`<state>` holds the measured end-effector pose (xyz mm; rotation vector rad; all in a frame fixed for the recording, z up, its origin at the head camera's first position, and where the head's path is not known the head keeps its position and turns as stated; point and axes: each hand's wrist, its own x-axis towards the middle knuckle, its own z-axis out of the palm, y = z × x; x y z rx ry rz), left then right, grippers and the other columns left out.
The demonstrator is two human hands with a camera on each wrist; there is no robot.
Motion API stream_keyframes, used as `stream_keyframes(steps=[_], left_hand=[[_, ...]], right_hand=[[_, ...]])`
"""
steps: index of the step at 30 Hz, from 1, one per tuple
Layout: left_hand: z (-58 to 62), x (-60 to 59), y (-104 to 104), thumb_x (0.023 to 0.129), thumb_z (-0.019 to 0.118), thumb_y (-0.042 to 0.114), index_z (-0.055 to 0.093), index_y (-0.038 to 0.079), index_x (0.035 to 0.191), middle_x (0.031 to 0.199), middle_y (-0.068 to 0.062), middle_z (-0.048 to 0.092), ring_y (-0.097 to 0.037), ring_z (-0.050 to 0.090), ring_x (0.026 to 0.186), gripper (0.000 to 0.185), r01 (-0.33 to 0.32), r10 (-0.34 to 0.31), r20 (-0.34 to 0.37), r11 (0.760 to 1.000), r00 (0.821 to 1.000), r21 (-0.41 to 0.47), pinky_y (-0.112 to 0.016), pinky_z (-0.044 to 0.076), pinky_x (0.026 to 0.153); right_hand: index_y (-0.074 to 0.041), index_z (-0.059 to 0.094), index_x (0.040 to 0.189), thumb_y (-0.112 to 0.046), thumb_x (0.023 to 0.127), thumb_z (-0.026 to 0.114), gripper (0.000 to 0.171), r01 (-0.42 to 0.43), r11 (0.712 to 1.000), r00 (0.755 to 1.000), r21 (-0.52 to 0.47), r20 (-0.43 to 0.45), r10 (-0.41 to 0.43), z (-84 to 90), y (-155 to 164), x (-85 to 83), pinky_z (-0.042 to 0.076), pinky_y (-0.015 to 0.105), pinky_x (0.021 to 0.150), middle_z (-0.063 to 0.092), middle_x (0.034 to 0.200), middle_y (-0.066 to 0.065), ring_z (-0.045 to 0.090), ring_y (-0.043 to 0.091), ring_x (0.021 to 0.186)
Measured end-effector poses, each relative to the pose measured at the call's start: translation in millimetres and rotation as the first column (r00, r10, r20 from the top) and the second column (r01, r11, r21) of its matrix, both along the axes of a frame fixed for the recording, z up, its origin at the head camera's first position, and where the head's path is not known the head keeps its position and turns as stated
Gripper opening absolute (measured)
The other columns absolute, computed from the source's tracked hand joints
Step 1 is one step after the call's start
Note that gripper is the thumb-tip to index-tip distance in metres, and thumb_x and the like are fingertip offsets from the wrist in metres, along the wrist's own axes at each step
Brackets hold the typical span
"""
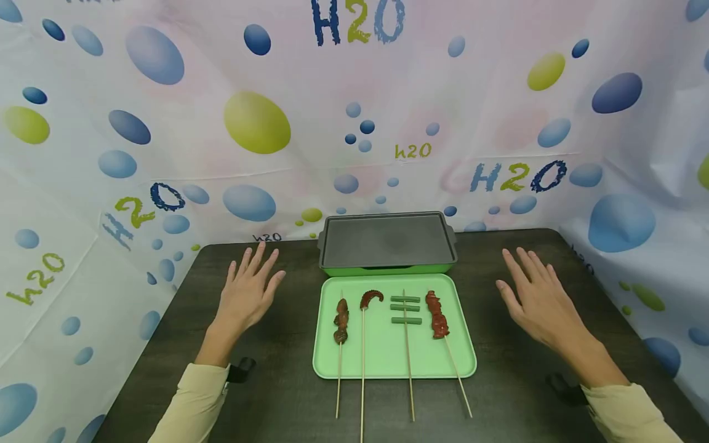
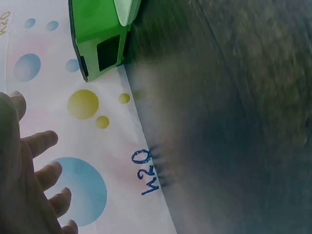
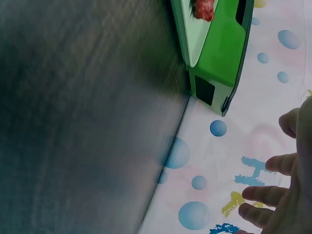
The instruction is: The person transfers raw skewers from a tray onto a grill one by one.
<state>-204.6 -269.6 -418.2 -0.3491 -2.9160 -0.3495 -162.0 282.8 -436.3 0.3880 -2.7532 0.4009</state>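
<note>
My left hand (image 1: 247, 289) lies flat on the dark table (image 1: 277, 394) left of a light green tray (image 1: 388, 366), fingers spread and holding nothing; its fingers (image 2: 41, 170) show in the left wrist view. My right hand (image 1: 540, 298) lies flat to the tray's right, also empty, its fingers (image 3: 273, 195) at the edge of the right wrist view. On the tray lie several skewers: a dark meat skewer (image 1: 340, 321), an octopus skewer (image 1: 370, 299), a green vegetable skewer (image 1: 406, 309) and a red meat skewer (image 1: 437, 315). Behind the tray stands a green grill (image 1: 386, 243) with a dark plate.
A bubble-print "H2O" backdrop (image 1: 354, 123) closes off the table's back and both sides. The skewer sticks (image 1: 410, 394) overhang the tray's near edge onto the table. The grill's green side (image 2: 100, 41) shows in the left wrist view, and the grill (image 3: 219, 53) in the right.
</note>
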Motion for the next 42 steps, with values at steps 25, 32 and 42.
stream_keyframes(steps=[25, 32, 42], left_hand=[[-35.4, 17.9, 38, 0.110, 0.049, 0.039, 0.038, 0.011, 0.161, 0.165, -0.027, 0.022, -0.051, 0.014, 0.151, 0.058, 0.132, -0.215, 0.286, 0.950, 0.934, 0.282, -0.082, 0.006, 0.109], [-45.8, 16.5, 43, 0.108, 0.054, 0.041, 0.041, 0.019, 0.160, 0.167, -0.023, 0.020, -0.051, 0.009, 0.153, 0.058, 0.100, -0.191, 0.343, 0.959, 0.920, 0.266, -0.086, -0.003, 0.103], [-53.0, 11.9, 40, 0.102, 0.063, 0.043, 0.039, 0.024, 0.161, 0.168, -0.021, 0.018, -0.049, 0.006, 0.154, 0.066, 0.106, -0.204, 0.373, 0.958, 0.905, 0.266, -0.089, -0.003, 0.100]], right_hand=[[-0.007, 0.040, 0.154, -0.023, 0.108, 0.057, 0.051, -0.011, 0.900, 0.923, -0.436, 0.342, 0.177, -13.4, -27, 62.1, 0.055, 0.030, 0.063, 0.073, 0.101, 0.003, 0.070, 0.013, 0.079], [0.003, 0.036, 0.153, -0.024, 0.109, 0.055, 0.055, -0.022, 0.824, 0.773, -0.567, 0.513, 0.374, -23.1, -34, 68.7, 0.057, 0.031, 0.065, 0.071, 0.091, 0.004, 0.069, 0.013, 0.072], [0.012, 0.028, 0.153, -0.019, 0.108, 0.056, 0.061, 0.112, 0.648, 0.592, -0.753, 0.575, 0.565, -38.5, -48, 72.8, 0.062, 0.042, 0.062, 0.074, 0.089, 0.018, 0.074, 0.028, 0.073]])
